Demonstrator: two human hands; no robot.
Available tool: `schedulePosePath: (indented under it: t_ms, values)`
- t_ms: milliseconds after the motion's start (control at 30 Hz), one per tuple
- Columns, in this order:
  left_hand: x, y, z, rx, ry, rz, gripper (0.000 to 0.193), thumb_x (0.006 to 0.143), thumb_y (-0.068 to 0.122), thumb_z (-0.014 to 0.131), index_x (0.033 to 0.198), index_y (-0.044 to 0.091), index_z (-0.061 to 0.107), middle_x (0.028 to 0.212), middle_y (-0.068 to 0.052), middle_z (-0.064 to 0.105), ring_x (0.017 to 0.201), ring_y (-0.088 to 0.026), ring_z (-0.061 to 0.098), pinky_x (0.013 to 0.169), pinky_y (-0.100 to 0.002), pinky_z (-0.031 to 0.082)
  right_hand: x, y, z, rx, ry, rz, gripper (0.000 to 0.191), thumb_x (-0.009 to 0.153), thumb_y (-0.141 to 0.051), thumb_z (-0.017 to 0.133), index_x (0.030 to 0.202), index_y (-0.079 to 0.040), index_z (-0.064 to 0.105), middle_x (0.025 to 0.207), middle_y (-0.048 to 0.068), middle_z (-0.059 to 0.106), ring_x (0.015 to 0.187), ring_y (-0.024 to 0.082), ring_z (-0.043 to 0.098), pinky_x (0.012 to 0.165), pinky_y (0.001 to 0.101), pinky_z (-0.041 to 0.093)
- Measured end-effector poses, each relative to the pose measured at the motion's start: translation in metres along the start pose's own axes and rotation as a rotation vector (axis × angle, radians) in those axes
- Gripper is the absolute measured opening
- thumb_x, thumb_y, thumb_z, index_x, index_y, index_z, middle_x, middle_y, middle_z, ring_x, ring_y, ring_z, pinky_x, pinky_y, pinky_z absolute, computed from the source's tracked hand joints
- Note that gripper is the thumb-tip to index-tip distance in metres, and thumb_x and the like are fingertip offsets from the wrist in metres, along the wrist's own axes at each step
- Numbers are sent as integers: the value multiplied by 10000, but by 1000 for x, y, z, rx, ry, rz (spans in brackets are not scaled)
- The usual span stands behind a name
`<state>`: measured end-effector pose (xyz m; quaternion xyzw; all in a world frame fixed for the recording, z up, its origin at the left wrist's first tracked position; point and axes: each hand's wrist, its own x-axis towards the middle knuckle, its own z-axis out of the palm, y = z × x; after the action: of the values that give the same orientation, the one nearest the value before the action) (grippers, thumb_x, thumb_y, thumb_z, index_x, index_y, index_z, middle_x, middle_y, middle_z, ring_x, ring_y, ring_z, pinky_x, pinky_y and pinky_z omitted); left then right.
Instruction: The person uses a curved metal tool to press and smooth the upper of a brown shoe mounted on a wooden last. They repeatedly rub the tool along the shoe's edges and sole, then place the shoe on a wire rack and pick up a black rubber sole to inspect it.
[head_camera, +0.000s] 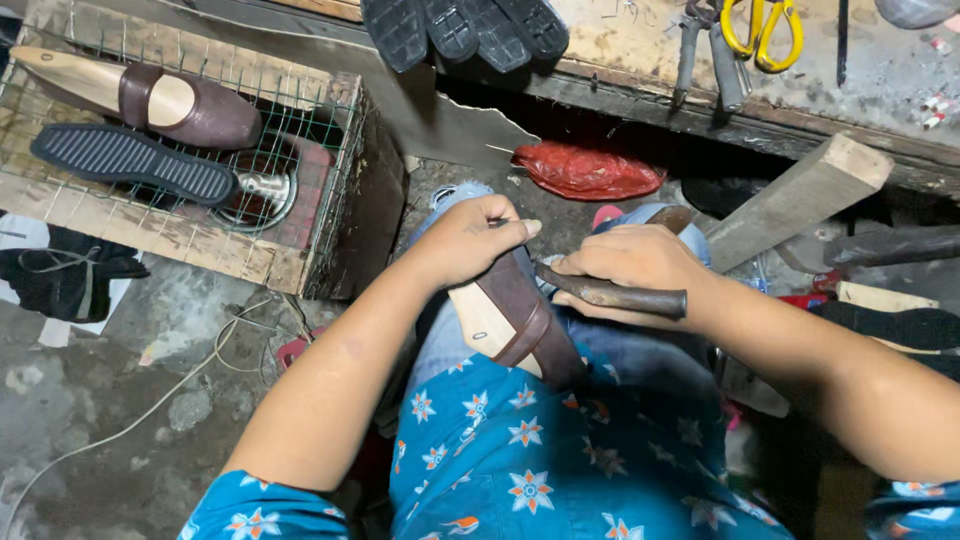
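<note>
Brown shoe upper is already pulled over its wooden last, resting on the lap. Left hand clamps the toe end, fingers curled shut. Right hand, just right of the shoe, grips a dark-handled tool against its edge. No sole on it: a black sole lies on the wire crate, up-left of the shoe.

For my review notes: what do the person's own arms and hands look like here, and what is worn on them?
Both hands are bare: the left hand and right hand wear no gloves, rings, watch or bracelets that I can see. The forearms are uncovered up to short sleeves at the bottom edge. The left sleeve is blue cloth printed with small white and orange flowers; the right sleeve matches it.
</note>
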<state>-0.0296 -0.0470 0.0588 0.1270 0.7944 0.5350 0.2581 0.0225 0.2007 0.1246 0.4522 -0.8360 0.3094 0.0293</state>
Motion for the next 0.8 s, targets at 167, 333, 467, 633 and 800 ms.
schedulePosePath:
  t_ms: [167, 333, 467, 633, 800]
  values:
    - [1, 1, -4, 26, 6, -9, 362, 855, 429, 737, 861, 68, 720, 629, -32, 590, 591, -147, 522, 543, -369, 427, 18, 17, 16, -50, -15, 7, 257, 778, -264, 829, 887, -103, 662, 700, 78, 608, 641, 312, 633, 564, 423, 493]
    - [13, -8, -4, 150, 52, 57, 338, 844, 409, 703, 913, 78, 705, 635, -104, 661, 587, -212, 654, 571, -379, 499, 28, 36, 17, -4, -72, -45, 242, 754, -216, 810, 757, -122, 587, 661, 73, 576, 595, 316, 610, 523, 418, 483]
    - [19, -11, -2, 253, 94, 118, 319, 836, 401, 681, 909, 92, 720, 689, -127, 690, 660, -275, 679, 614, -408, 514, 36, 40, 15, 10, -100, -94, 266, 809, -216, 797, 756, -108, 560, 668, 85, 544, 607, 318, 603, 540, 412, 489]
    - [15, 1, 2, 220, 77, 67, 360, 852, 441, 638, 888, 90, 709, 658, -118, 675, 620, -265, 670, 598, -412, 496, 40, 33, 10, -197, -188, -44, 324, 781, -298, 804, 653, -122, 564, 599, 92, 566, 537, 320, 606, 468, 439, 474]
    - [12, 5, 1, 115, 47, 74, 455, 975, 442, 596, 763, 45, 666, 636, -112, 608, 611, -224, 576, 609, -393, 469, 33, 33, -3, -23, -113, 24, 324, 810, -314, 781, 713, -99, 559, 637, 107, 563, 586, 332, 605, 516, 449, 465]
